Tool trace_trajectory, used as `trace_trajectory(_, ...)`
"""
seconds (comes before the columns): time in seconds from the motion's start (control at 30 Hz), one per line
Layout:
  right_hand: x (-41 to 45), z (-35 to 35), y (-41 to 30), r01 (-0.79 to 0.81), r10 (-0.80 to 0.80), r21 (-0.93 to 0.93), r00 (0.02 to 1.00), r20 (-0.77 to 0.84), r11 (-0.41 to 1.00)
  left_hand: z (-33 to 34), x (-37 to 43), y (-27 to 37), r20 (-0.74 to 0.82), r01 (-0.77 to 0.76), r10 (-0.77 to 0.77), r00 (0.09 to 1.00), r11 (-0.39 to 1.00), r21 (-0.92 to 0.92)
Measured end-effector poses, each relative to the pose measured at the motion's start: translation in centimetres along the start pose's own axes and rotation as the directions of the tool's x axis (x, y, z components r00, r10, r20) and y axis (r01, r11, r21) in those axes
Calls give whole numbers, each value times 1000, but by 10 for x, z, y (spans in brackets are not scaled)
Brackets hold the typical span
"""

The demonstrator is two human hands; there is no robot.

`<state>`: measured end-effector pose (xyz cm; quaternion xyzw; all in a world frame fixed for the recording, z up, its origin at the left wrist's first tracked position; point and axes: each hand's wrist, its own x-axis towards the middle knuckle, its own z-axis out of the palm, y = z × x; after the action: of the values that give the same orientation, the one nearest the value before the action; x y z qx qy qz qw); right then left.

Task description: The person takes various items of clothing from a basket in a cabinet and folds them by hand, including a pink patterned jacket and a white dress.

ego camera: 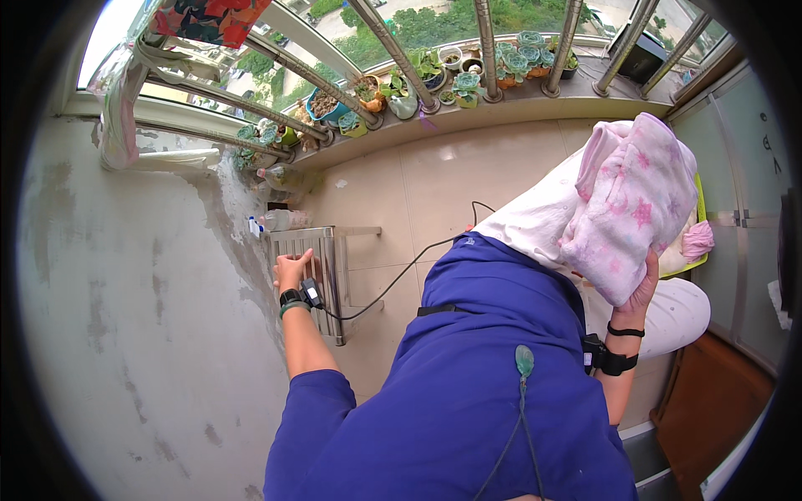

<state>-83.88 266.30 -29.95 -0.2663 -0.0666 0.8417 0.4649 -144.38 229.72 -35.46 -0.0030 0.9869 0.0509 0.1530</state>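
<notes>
My right hand (pixel 640 289) holds a folded pink fleece cloth or garment (pixel 633 200) with a star pattern from its near lower edge. The bundle lies over my right leg in white dotted trousers (pixel 532 200). My left hand (pixel 292 270) is held out at the slatted metal stool (pixel 326 250), its thumb and fingers apart and nothing seen in it. Whether those fingers touch the slats I cannot tell. Partly hidden behind the fleece is a yellow-green basket (pixel 698 260) with a pink bunched cloth (pixel 697 242) at its rim.
Potted succulents (pixel 517 59) line the window ledge behind metal bars (pixel 388 47). Plastic bottles (pixel 285 219) stand by the peeling wall (pixel 144 300). A black cable (pixel 401 275) runs from my left wrist across the tiled floor (pixel 369 194). Frosted cabinet doors (pixel 720 150) close off the right side.
</notes>
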Motion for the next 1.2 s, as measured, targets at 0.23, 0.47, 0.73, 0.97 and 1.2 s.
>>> trace_trajectory(0.23,-18,-16,-14,60,-62,82,998,28,995,-33,-29,95,-91,-300,322,942,933,198)
trace_trajectory(0.47,-31,-24,-19,154,-151,99,988,-30,983,-26,-41,166,-162,-404,462,872,865,297)
trace_trajectory(0.73,-31,-23,-19,180,-174,93,982,-69,979,-25,-45,172,-234,-442,521,821,839,318)
trace_trajectory(0.97,-23,-9,-7,202,-197,50,976,-88,978,-33,-45,190,-297,-495,614,731,777,389)
trace_trajectory(1.2,-14,4,-12,234,-230,20,967,-107,972,-30,-71,165,-252,-570,733,632,660,490)
